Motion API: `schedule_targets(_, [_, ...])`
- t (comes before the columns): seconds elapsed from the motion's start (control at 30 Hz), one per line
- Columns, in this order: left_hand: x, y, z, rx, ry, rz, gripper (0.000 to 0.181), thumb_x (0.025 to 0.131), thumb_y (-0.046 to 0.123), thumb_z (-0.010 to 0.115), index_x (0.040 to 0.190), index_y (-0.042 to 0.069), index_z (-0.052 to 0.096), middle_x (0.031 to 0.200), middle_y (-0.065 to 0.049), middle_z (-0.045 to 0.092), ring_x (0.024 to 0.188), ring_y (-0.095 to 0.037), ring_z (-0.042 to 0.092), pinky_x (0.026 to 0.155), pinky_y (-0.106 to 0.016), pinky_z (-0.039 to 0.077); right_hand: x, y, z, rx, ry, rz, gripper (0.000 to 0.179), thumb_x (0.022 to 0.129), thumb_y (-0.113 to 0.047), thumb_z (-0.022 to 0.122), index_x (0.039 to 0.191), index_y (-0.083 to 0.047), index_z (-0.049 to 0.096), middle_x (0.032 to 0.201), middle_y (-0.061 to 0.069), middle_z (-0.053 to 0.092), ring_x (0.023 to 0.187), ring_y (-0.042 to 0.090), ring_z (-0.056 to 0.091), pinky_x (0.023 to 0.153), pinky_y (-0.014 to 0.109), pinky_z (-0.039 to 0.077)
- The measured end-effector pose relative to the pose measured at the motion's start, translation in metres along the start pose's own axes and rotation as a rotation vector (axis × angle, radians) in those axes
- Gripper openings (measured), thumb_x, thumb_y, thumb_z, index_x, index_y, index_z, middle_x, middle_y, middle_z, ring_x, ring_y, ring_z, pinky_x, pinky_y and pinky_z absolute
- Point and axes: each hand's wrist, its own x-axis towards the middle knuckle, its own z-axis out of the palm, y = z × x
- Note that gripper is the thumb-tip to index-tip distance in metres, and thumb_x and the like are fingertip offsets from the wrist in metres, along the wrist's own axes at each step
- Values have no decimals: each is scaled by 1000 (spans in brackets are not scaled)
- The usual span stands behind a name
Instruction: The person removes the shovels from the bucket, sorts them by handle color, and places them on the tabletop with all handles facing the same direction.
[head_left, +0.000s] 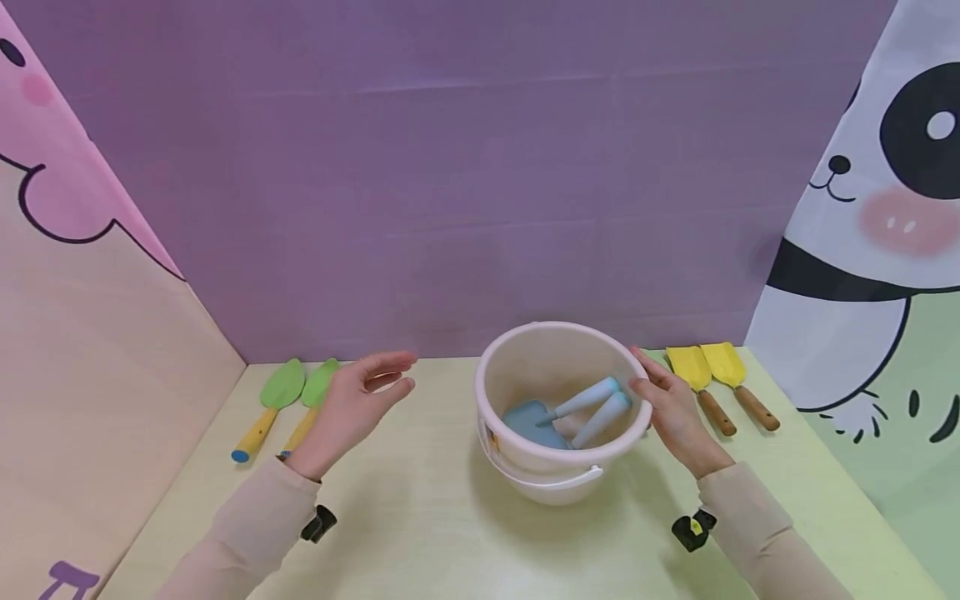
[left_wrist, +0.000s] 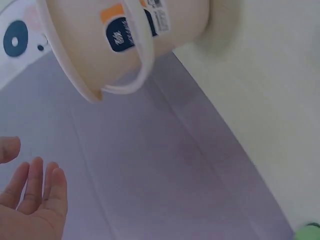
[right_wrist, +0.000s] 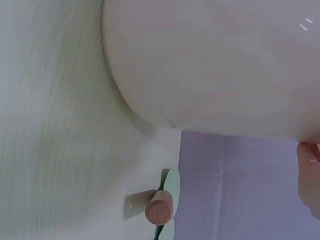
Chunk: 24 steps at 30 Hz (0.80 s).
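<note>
A cream bucket [head_left: 551, 475] stands on the table with its handle [head_left: 543, 481] hanging down the front. Inside lie blue-grey hand tools with pale handles [head_left: 588, 398]; a flat blade [head_left: 534, 421] shows at the bottom. My right hand [head_left: 678, 421] pinches the bucket's right rim, thumb over the edge and fingers behind it. To the left of the bucket, my left hand [head_left: 348, 412] is raised in the air, fingers relaxed and apart from it. In the left wrist view that hand [left_wrist: 37, 205] holds nothing, and the bucket's label [left_wrist: 132, 30] faces it.
Two green trowels [head_left: 282, 385] with yellow handles lie at the left, one partly behind my left hand. At the right back lie two yellow shovels [head_left: 690, 367] with wooden handles. A green tool [right_wrist: 172, 187] is partly hidden behind the bucket. A purple backdrop [head_left: 420, 208] rises behind.
</note>
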Motion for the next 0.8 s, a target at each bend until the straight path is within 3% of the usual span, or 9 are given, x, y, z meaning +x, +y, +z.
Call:
schedule_targets(0.23, [11, 26, 28, 9, -105, 121, 30, 82, 5, 63, 112, 1, 63, 110, -14, 64, 102, -25, 60, 90, -35, 49, 0, 0, 0, 4, 1, -4, 59, 92, -11, 47, 145, -5, 22, 152, 12, 19, 109, -6, 46, 86, 13, 45])
schedule_targets(0.6, [23, 49, 78, 149, -313, 138, 28, 82, 8, 61, 109, 4, 65, 107, -8, 66, 96, -20, 62, 85, -29, 50, -1, -2, -1, 3, 10, -6, 59, 92, -10, 47, 145, -4, 22, 151, 10, 23, 109, -5, 46, 86, 14, 45])
schedule_targets(0.8, [32, 54, 102, 174, -416, 142, 28, 81, 9, 61, 108, 7, 66, 106, -4, 67, 97, -19, 61, 85, -28, 48, -1, -1, 0, 0, -1, 4, 58, 93, -10, 46, 145, -6, 22, 151, 10, 22, 115, 1, 42, 87, 14, 44])
